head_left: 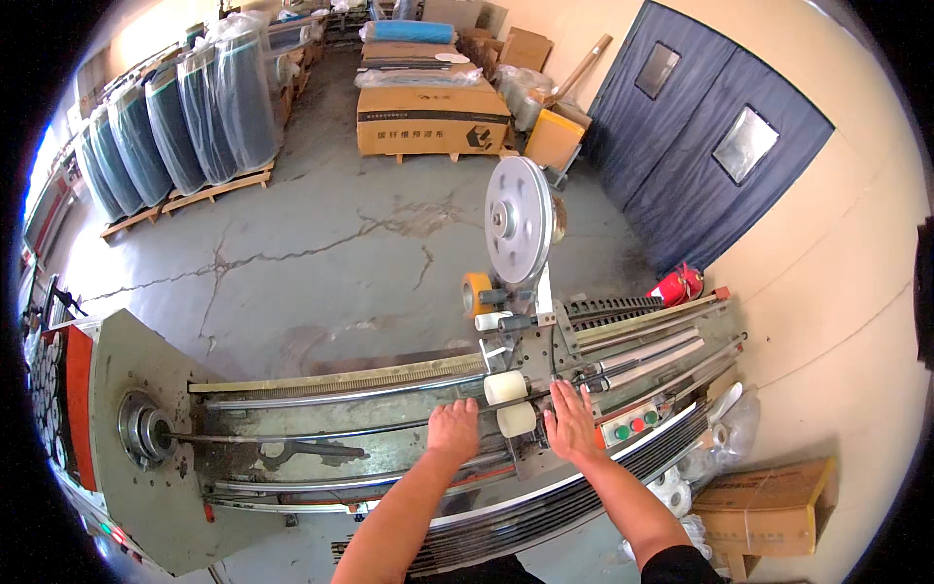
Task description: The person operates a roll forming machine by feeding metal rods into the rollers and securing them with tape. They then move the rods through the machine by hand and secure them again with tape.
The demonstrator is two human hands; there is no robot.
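Observation:
A long thin dark rod (331, 435) runs from the round metal chuck (146, 428) on the left across a lathe-like machine bed (229, 456). My left hand (454, 429) is closed over the rod, just left of two cream rollers (505, 387). Right of the rollers, my right hand (572, 424) lies on or just over the rod, its fingers stretched out. Behind the rollers rises a bracket with a large grey spoked wheel (516, 220) and an orange roll (476, 294). Whether the right palm touches the rod is hidden.
A wrench-like tool (311, 451) lies on the bed. Close to my right forearm is a button box (632, 426); several dark rods (506, 526) lie along the front. A red fire extinguisher (678, 284), cartons (433, 122) and plastic-wrapped rolls (199, 117) stand beyond.

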